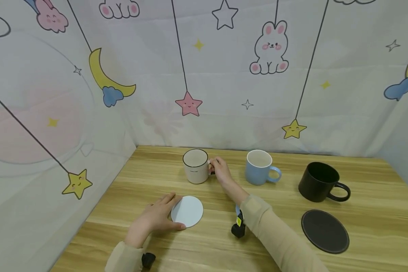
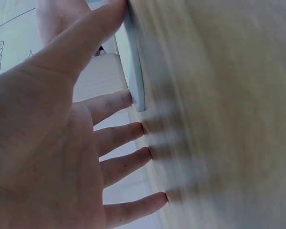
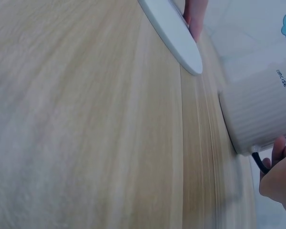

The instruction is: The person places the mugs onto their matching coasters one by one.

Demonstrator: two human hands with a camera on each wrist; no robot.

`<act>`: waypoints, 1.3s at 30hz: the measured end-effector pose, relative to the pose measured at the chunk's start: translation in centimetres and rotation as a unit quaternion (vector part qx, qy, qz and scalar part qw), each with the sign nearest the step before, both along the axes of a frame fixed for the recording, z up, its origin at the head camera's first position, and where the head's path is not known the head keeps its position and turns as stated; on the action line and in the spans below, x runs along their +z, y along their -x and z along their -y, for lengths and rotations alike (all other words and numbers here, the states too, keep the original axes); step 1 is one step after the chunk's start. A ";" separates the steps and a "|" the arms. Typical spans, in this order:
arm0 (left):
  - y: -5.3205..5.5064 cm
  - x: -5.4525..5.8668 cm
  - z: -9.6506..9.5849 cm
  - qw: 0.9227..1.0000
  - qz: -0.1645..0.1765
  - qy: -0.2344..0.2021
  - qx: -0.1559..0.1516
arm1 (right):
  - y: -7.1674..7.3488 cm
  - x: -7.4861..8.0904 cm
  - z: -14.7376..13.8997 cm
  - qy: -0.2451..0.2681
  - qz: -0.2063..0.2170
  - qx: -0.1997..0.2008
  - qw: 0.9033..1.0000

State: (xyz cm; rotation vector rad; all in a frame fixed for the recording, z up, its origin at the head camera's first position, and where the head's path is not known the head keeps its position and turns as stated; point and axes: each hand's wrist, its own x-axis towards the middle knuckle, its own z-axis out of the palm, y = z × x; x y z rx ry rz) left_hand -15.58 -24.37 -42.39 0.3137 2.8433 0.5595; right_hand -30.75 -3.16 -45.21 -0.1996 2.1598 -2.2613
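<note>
The right hand (image 1: 222,172) grips the white mug (image 1: 196,173) by its handle (image 3: 260,163) (likely safest: stiff, breakable ceramic); in front of the mug, the spread left hand (image 1: 158,214) touches a white coaster (image 1: 188,211).

head: high, forward-down at table (image 1: 204,249) | wrists: low, close, rolled sideways toward backdrop (image 1: 224,68) | both share white disc (image 1: 187,211)

A pale cloth (image 1: 224,75) hangs in soft creases behind a wood table (image 1: 142,177) streaked with yellow and brown grain. Dark printed lines run down the cloth to a moon (image 1: 96,70), a rabbit (image 1: 271,56), a pink star (image 1: 189,105) and smiling yellow stars (image 1: 294,130) (one winks, the rabbit). A faint pink patch (image 1: 37,124) spreads at left; the right side (image 1: 402,139) is plainer. The light is soft and even.
</note>
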 end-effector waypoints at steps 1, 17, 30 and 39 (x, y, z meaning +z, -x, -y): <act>0.0 0.1 0.0 1.000 0.001 0.000 0.000 | -0.1 0.0 0.0 0.000 -0.001 0.000 1.000; 0.0 0.1 -0.2 1.000 -0.002 -0.001 0.002 | -0.6 0.2 0.1 0.034 0.019 -0.001 0.999; 0.0 0.3 -0.2 1.000 -0.002 0.001 0.002 | -1.0 0.3 0.2 0.041 0.024 0.009 0.999; -0.1 0.3 -0.3 1.000 0.000 0.000 0.002 | -1.3 0.3 0.0 0.043 0.030 0.003 0.999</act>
